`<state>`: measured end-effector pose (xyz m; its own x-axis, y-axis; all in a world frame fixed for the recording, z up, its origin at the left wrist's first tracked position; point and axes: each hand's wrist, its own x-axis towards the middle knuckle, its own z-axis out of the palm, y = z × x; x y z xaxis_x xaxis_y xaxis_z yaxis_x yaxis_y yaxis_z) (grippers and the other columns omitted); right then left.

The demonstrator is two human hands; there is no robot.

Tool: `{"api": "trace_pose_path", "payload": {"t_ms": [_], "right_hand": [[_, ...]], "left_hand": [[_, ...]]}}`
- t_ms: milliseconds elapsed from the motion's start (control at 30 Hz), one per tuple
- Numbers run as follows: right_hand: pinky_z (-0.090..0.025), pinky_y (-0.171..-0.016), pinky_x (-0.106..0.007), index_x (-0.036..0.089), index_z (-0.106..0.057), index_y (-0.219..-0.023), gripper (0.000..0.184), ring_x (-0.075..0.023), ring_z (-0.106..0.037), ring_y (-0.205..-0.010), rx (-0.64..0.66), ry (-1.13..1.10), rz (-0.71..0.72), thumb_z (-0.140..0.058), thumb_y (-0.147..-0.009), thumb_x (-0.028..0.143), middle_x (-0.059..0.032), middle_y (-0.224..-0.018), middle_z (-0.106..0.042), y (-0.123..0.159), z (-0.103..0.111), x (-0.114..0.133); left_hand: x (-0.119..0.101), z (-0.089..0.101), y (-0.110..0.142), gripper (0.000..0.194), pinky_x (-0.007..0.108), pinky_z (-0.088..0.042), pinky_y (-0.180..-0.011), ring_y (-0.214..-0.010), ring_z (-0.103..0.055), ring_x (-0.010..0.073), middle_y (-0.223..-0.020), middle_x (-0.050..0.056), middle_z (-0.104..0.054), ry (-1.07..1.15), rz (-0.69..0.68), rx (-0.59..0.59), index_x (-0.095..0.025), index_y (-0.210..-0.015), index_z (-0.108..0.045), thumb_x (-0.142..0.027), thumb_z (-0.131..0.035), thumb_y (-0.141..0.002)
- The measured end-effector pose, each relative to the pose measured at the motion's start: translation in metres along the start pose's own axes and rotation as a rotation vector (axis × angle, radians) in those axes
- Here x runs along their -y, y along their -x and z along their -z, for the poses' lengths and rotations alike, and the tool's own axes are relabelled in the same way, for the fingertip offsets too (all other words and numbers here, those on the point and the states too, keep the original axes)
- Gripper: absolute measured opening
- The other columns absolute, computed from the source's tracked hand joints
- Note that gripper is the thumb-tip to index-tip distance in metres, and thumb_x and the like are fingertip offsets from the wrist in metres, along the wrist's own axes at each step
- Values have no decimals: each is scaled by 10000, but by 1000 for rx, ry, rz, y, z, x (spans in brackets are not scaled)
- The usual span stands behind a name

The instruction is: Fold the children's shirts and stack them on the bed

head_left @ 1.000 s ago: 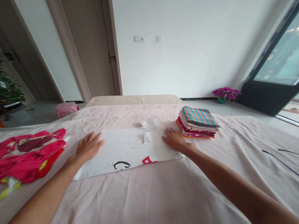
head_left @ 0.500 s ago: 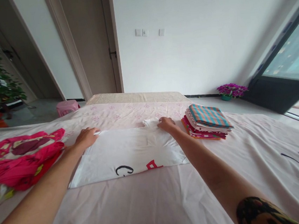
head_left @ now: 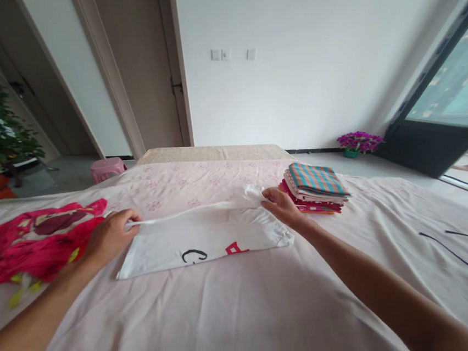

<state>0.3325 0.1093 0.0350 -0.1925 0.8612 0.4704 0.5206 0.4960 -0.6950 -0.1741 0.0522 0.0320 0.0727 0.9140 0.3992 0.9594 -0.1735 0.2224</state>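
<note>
A white T-shirt (head_left: 206, 234) with a black and a red print lies folded lengthwise on the bed sheet (head_left: 214, 315). Its far edge is lifted and pulled taut between my two hands. My left hand (head_left: 117, 231) pinches that edge at the left corner, fingers closed. At the other end my right hand (head_left: 280, 204) grips the bunched white cloth near the sleeve. Just beyond my right hand stands a stack of folded clothes (head_left: 319, 181), with a blue and orange checked piece on top.
A rumpled heap of pink and red clothing (head_left: 29, 242) lies on the left, partly behind my left forearm. Thin black cords (head_left: 465, 258) stretch across the sheet at right. Beyond the bed are a pink stool (head_left: 108, 168) and purple flowers (head_left: 359, 141) in a pot.
The shirt's far edge has come up off the bed and is stretched between my hands. My left hand has moved left and slightly nearer, my right hand to the right.
</note>
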Motion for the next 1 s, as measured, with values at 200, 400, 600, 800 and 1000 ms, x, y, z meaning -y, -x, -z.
{"api": "trace_pose_path", "payload": {"t_ms": [200, 400, 600, 800, 1000], "right_hand": [[-477, -872, -365, 221, -583, -1308, 669, -230, -636, -916, 208, 341, 106, -619, -653, 93, -48, -976, -719, 53, 2, 7], [-488, -822, -333, 204, -728, -902, 300, -219, -646, -884, 185, 91, 123, -540, -691, 102, -50, -921, -719, 50, 8, 19], [-491, -767, -315, 189, -706, -873, 196, -212, -646, -831, 283, -15, 25, -563, -740, 182, -37, -875, -708, 63, 20, 13], [-478, -860, -370, 216, -689, -903, 127, -232, -642, -896, 262, 163, 256, -619, -797, 218, -68, -941, -713, 70, 17, 14], [-503, -871, -374, 232, -681, -943, 138, -236, -658, -929, 254, 138, 268, -615, -822, 224, -65, -990, -716, 73, 19, 15]], "left_hand": [[-11, -5, 47, 254, 302, -458, -887, -1009, -628, 214, -1017, 12, -718, 31, -133, 90, -254, -954, -657, -215, -495, -761], [-11, -2, 51, 203, 286, -473, -859, -971, -647, 209, -1018, 25, -712, 93, -25, 51, -236, -931, -642, -267, -503, -786], [-13, -3, 67, 178, 283, -463, -853, -1011, -635, 210, -1017, 28, -697, 56, -48, 105, -238, -894, -617, -217, -484, -777], [-27, 9, 64, 211, 303, -446, -830, -942, -634, 210, -933, 27, -694, -46, -114, 94, -231, -846, -610, -145, -433, -773], [-39, 17, 52, 360, 318, -447, -835, -913, -654, 216, -914, 31, -713, -106, -36, 144, -240, -806, -668, -50, -379, -709]]}}
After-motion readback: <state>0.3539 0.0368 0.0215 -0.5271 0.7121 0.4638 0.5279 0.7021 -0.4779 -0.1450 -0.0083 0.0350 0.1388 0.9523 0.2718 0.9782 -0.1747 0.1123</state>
